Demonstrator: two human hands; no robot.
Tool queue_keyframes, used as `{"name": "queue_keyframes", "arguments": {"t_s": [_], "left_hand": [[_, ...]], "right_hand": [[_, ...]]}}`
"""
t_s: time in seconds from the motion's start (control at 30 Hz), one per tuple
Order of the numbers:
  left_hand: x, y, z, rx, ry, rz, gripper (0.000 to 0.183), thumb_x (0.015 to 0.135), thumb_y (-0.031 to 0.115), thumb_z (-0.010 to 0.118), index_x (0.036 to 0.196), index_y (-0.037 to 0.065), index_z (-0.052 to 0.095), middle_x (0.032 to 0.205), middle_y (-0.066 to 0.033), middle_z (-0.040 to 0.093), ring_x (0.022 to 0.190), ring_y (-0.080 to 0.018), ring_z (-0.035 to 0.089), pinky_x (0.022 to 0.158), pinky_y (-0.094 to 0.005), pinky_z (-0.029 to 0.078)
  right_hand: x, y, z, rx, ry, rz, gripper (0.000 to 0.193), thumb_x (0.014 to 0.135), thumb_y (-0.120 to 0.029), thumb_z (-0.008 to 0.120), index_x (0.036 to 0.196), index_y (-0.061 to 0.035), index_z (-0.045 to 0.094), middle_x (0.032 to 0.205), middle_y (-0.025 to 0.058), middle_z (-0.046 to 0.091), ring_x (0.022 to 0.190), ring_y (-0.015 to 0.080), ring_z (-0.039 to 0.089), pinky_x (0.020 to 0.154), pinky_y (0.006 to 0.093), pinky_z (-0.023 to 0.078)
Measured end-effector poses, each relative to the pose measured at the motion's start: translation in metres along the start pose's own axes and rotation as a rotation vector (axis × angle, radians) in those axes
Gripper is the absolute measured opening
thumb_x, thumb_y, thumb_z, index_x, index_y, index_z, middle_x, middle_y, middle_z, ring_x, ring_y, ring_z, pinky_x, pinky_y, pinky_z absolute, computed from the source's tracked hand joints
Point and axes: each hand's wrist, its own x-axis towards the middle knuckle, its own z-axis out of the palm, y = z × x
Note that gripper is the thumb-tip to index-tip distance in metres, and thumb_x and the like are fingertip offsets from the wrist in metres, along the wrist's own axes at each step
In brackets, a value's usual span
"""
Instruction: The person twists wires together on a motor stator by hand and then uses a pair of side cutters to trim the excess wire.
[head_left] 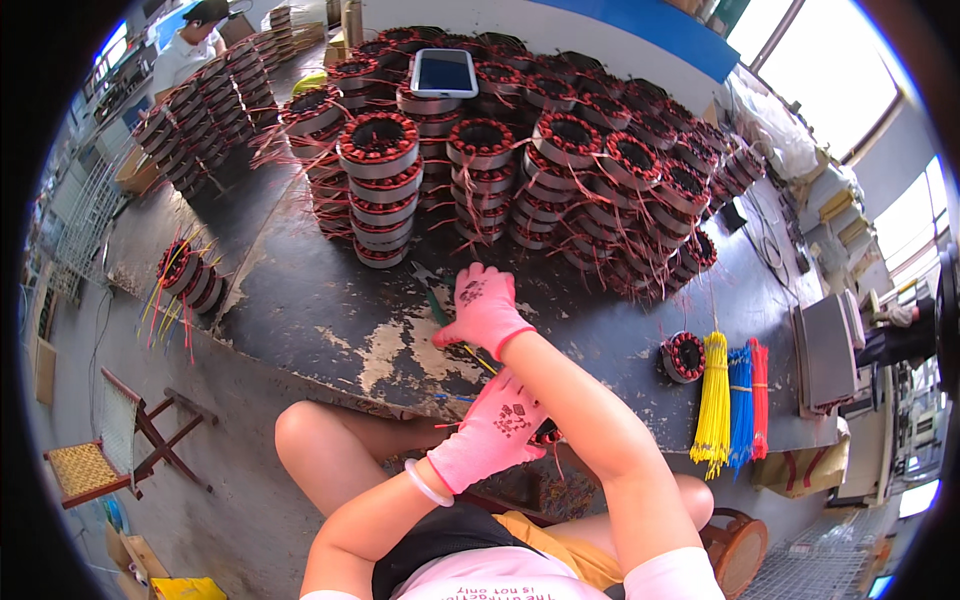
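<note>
My right hand, in a pink glove, reaches across over the worn dark tabletop. Its thumb is spread away from the fingers, beside the green handle of a pair of pliers; whether the glove touches the handle is unclear. Closer to my body, my left hand, also pink-gloved, is closed around a wire-wound stator above my lap. Most of this stator is hidden by the glove and my right forearm. A thin yellow wire shows between the two hands, and red wire ends stick out by the left glove.
Tall stacks of stators with red leads fill the table's back, a white-framed tablet on top. Bundled yellow sleeves, blue ones and red ones lie right, beside a single stator. More stators stand left. Another person sits far left.
</note>
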Motion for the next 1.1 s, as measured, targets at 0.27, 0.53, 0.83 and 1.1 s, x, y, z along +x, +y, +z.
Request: {"name": "queue_keyframes", "arguments": {"t_s": [0.27,0.53,0.83,1.1], "left_hand": [[-0.003,-0.003,0.005,-0.019,0.065,-0.033,0.088,0.071,0.048,0.085,0.143,0.008,0.051,0.136,-0.0186,0.052,0.131,-0.0371,0.05,0.121,-0.0519,0.032],[0.009,-0.058,-0.024,-0.031,0.089,-0.066,0.085,0.069,0.043,0.087,0.145,0.018,0.057,0.148,-0.0193,0.049,0.137,-0.0415,0.047,0.125,-0.0548,0.026],[0.037,-0.082,-0.041,-0.055,-0.075,0.042,0.092,0.063,0.031,0.091,0.147,0.02,0.056,0.148,-0.0151,0.052,0.14,-0.0435,0.043,0.123,-0.0524,0.031],[0.04,-0.083,-0.044,-0.097,-0.103,0.046,0.092,0.061,0.027,0.091,0.146,0.02,0.056,0.148,-0.015,0.051,0.14,-0.0449,0.043,0.123,-0.0526,0.032]], "right_hand": [[-0.055,0.057,-0.018,0.829,0.055,-0.059,0.065,0.08,-0.051,0.077,0.116,0.0032,0.069,0.105,0.0155,0.071,0.102,0.0234,0.07,0.092,0.0337,0.053],[-0.231,0.134,0.07,2.126,-0.174,-0.012,0.062,0.098,-0.024,0.065,0.151,-0.0009,0.041,0.124,0.0152,0.066,0.113,0.0296,0.069,0.103,0.0461,0.054],[-0.241,0.138,0.112,2.064,-0.399,0.182,0.052,0.104,-0.04,0.062,0.14,-0.0042,0.053,0.109,0.0083,0.068,0.094,0.0178,0.07,0.082,0.0312,0.057],[-0.226,0.132,0.096,1.972,-0.404,0.194,0.052,0.101,-0.049,0.062,0.131,-0.0067,0.058,0.106,0.0073,0.068,0.09,0.0166,0.07,0.08,0.0302,0.056]]}}
